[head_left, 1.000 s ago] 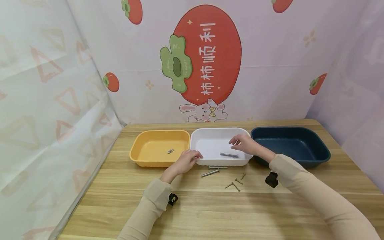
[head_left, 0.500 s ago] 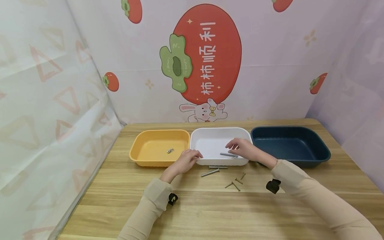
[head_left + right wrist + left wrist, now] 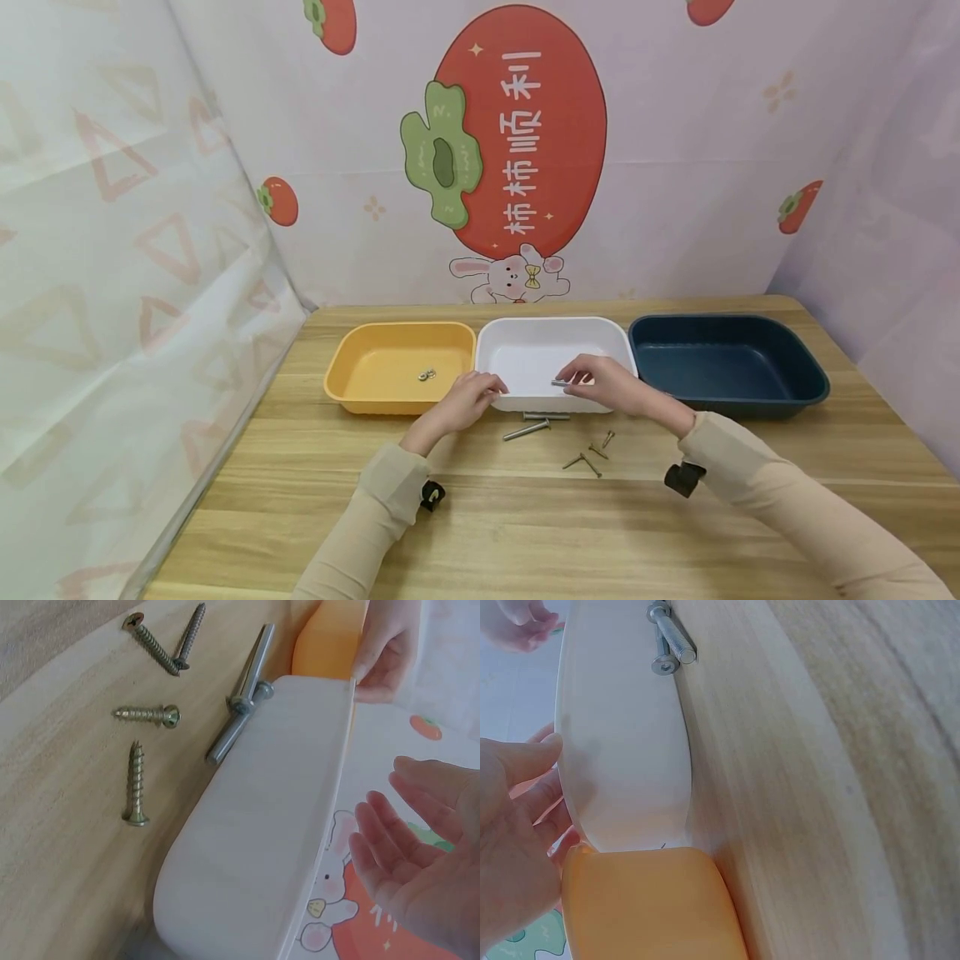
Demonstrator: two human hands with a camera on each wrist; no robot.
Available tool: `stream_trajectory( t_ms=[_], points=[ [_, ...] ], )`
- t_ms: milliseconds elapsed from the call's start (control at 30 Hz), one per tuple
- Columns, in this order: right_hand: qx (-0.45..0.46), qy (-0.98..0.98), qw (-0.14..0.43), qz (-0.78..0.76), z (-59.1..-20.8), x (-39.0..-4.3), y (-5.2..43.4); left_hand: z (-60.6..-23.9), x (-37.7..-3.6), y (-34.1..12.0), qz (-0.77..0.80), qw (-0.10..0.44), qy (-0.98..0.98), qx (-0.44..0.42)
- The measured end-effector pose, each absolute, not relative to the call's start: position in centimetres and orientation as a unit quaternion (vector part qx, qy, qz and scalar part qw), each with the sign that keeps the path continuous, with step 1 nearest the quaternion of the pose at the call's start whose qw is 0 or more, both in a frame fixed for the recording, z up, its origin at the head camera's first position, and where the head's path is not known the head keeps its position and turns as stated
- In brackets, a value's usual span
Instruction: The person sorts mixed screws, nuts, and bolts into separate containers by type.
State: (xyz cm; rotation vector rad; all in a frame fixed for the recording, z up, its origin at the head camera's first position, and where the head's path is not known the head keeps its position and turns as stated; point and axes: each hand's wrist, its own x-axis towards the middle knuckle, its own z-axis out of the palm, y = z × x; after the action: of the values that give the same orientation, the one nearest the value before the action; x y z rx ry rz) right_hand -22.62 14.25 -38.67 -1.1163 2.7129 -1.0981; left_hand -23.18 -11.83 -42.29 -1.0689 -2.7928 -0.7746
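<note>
**Hands at the white tray, bolt beneath my right fingers**

My left hand (image 3: 467,398) rests on the near left corner of the white tray (image 3: 525,329), fingers loosely curled over its rim beside the yellow tray (image 3: 375,333). My right hand (image 3: 603,385) hovers over the white tray, fingers relaxed and spread, gripping nothing. A grey bolt (image 3: 560,383) lies inside the tray just under my fingertips; I cannot tell whether they touch it. Two more bolts (image 3: 527,430) and four screws (image 3: 588,457) lie on the wooden table (image 3: 525,533) in front. The dark blue tray (image 3: 750,333) sits right. The backdrop's red persimmon (image 3: 555,125) reads "柿柿顺利".
</note>
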Motion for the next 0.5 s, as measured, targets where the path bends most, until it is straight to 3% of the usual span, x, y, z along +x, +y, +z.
stream_trajectory(
  t_ms=[500],
  points=[
    [-0.368, 0.854, 0.032, -0.366, -39.4, -21.0, 13.0, -42.2, -23.2, -11.7, -0.242, 0.044, -0.901, -0.357]
  ],
)
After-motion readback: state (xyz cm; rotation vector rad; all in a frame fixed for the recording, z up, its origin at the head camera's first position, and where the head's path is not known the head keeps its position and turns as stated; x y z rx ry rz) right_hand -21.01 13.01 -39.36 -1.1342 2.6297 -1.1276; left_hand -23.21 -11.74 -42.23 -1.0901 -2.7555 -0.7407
